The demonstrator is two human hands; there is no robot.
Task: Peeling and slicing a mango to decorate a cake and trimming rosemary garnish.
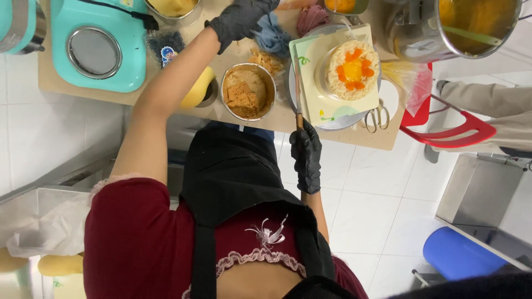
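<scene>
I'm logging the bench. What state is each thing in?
Left hand: gloved, on blue cloth.
Right hand: gloved, gripping spatula.
Cake: topped with orange pieces.
Metal bowl: holds brown crumbs.
Scissors: lying flat, closed.
Pot: open, holding yellow mixture.

gloved hands: 2, left hand (pixel 239 21), right hand (pixel 306 156)
cakes: 1, round cake (pixel 352 69)
knives: 1, knife (pixel 297 91)
scissors: 1 pair, scissors (pixel 377 118)
small metal bowls: 1, crumb bowl (pixel 247 92)
teal scales: 1, scale (pixel 97 47)
red chairs: 1, chair (pixel 449 130)
</scene>
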